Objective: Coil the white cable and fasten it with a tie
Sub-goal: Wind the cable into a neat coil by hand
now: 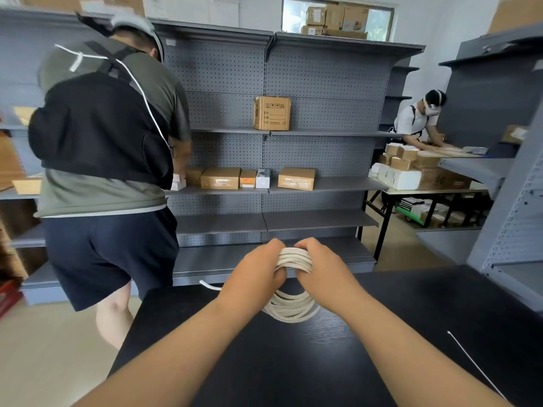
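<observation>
Black table (293, 362), 2 forearms (176, 348) across its near edge: left hand (252, 274) and right hand (326, 271) gripped the white cable (293, 311), coiled upright above the table's far side, all fingers curled tight round the top of the loops. Tie (473, 365) lay untouched on the table's right part. Risk, as judged: freeing 1 hand to fetch the tie could let the springy loops splay and uncoil.

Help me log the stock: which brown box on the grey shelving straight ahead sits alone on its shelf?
The upright cardboard box with handling symbols, on the higher shelf; the flat boxes share the shelf below.
</observation>
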`<state>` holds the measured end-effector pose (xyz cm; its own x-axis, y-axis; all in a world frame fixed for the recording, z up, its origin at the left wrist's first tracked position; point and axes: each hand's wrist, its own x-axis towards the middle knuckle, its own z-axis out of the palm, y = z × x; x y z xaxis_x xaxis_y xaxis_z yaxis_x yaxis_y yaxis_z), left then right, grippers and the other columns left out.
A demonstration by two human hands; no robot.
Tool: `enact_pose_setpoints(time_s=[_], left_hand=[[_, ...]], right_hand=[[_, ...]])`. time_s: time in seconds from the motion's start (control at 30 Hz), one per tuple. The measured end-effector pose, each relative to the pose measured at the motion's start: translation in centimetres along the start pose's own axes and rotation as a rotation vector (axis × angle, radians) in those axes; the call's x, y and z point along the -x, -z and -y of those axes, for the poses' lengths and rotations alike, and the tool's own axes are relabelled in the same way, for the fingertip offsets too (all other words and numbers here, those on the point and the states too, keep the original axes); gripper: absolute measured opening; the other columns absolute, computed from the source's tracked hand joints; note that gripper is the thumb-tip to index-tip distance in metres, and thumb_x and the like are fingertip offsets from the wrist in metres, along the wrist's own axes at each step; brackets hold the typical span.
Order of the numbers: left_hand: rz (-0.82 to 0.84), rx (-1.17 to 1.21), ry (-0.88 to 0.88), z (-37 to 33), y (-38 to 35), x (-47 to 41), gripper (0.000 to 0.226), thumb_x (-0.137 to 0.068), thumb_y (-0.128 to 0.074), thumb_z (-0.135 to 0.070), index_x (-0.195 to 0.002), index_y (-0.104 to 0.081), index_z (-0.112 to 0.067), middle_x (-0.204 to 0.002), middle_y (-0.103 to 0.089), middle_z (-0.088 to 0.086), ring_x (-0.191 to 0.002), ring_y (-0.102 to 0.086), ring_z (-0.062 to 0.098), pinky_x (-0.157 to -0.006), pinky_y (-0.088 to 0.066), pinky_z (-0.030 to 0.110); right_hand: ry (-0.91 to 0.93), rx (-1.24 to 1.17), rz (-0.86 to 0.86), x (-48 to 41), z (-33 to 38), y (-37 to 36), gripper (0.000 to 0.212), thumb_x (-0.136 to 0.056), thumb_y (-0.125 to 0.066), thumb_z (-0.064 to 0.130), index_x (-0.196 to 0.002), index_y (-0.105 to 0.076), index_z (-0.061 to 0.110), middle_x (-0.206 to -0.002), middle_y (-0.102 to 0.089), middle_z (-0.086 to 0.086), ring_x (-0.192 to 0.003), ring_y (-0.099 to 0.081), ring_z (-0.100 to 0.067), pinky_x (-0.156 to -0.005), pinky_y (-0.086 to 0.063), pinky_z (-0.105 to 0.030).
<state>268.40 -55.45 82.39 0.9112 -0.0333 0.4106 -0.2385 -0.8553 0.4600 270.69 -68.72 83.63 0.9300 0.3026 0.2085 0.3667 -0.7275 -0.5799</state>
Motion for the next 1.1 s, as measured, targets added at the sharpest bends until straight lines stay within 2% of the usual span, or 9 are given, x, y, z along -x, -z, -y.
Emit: enact_pose_setpoints(time_s=[0.13,0.23,0.43,0.57,0.67,0.8,0.87,1.0,1.1], left_hand=[[-0.044,0.106,0.076,0.3,-0.4,0.4,0.016,-0.085,-0.054,-0.017,-0.1,-0.05,-0.02,-0.084,-0.063,-0.002,-0.078,-0.058,0.02,-0.067,-0.046,0.034],[-0.101,0.253,0.25,0.4,-0.8,0.6,0.012,-0.08,-0.058,-0.02,-0.088,-0.052,-0.025,-0.076,-0.062,-0.007,-0.073,-0.059,0.014,-0.062,-0.046,0.03],[-0.166,0.539,0.452,-0.4,-1.6,0.6,0.01,-0.074,-0.063,-0.013,-0.08,-0.055,-0.012,-0.067,-0.055,-0.003,-0.062,-0.049,0.016,-0.056,-0.039,0.027],[-0.225,0.63,0.518,-0.8,-1.9,0.3,0.01,-0.076,-0.059,-0.012,-0.072,-0.051,-0.013,-0.064,-0.05,-0.002,-0.058,-0.043,0.015,-0.053,-0.034,0.027],[-0.2,0.582,0.489,-0.5,-2.0,0.3,0.008,-0.082,-0.053,-0.014,-0.075,-0.053,-0.01,-0.064,-0.048,-0.002,-0.057,-0.039,0.015,-0.051,-0.031,0.027],[-0.159,0.445,0.407,0.5,-1.9,0.2,0.018,-0.089,-0.047,-0.013,-0.071,-0.045,-0.013,-0.064,-0.045,-0.002,-0.056,-0.035,0.012,-0.05,-0.029,0.024],[-0.15,0.375,0.35,0.7,-1.7,0.2,0.019,-0.089,-0.046,-0.01,-0.071,-0.042,-0.014,-0.065,-0.045,-0.002,-0.059,-0.037,0.014,-0.052,-0.031,0.024],[-0.075,0.138,0.234,0.3,-1.2,0.3,0.005,-0.09,-0.047,-0.013,-0.091,-0.051,-0.01,-0.081,-0.059,0.006,-0.075,-0.053,0.025,-0.064,-0.041,0.033],[-0.084,0.047,0.18,0.3,-1.0,0.3,0.006,-0.09,-0.049,-0.015,-0.095,-0.05,-0.011,-0.085,-0.061,0.004,-0.079,-0.057,0.024,-0.069,-0.046,0.036]], right_hand=[[0.0,0.114,-0.016,-0.1,-0.2,-0.7,0.014,-0.094,-0.042,0.012,-0.102,-0.053,0.009,-0.101,-0.054,-0.01,-0.092,-0.057,-0.028,-0.074,-0.042,-0.034],[-0.067,-0.04,-0.07,-0.1,-0.6,-1.2,0.008,-0.092,-0.042,0.01,-0.092,-0.05,0.012,-0.102,-0.058,-0.012,-0.093,-0.061,-0.031,-0.078,-0.046,-0.038],[-0.226,-0.385,-0.202,0.5,-0.8,-1.7,0.015,-0.094,-0.042,0.011,-0.09,-0.056,0.008,-0.087,-0.065,-0.012,-0.076,-0.063,-0.022,-0.056,-0.037,-0.028],[-0.275,-0.562,-0.27,0.8,-0.3,-2.3,0.016,-0.095,-0.043,0.013,-0.087,-0.057,0.01,-0.081,-0.063,-0.007,-0.072,-0.063,-0.018,-0.055,-0.038,-0.026],[-0.278,-0.597,-0.274,1.0,0.0,-2.4,0.017,-0.096,-0.045,0.017,-0.084,-0.058,0.016,-0.081,-0.066,-0.006,-0.07,-0.062,-0.014,-0.058,-0.042,-0.027],[-0.266,-0.578,-0.135,0.9,-0.1,-2.3,0.01,-0.092,-0.049,0.013,-0.087,-0.058,0.016,-0.086,-0.065,-0.002,-0.08,-0.066,-0.015,-0.076,-0.05,-0.037],[-0.213,-0.466,-0.133,0.8,0.0,-1.9,0.012,-0.087,-0.052,0.006,-0.089,-0.056,0.016,-0.085,-0.061,0.001,-0.082,-0.06,-0.017,-0.071,-0.045,-0.032],[-0.054,-0.147,-0.101,0.8,0.3,-1.2,0.019,-0.089,-0.049,0.007,-0.105,-0.051,0.016,-0.097,-0.059,-0.001,-0.087,-0.053,-0.02,-0.068,-0.037,-0.027],[-0.044,-0.073,-0.066,0.8,0.1,-1.6,0.008,-0.093,-0.045,0.011,-0.1,-0.047,0.015,-0.101,-0.056,-0.005,-0.086,-0.051,-0.021,-0.064,-0.035,-0.029]])
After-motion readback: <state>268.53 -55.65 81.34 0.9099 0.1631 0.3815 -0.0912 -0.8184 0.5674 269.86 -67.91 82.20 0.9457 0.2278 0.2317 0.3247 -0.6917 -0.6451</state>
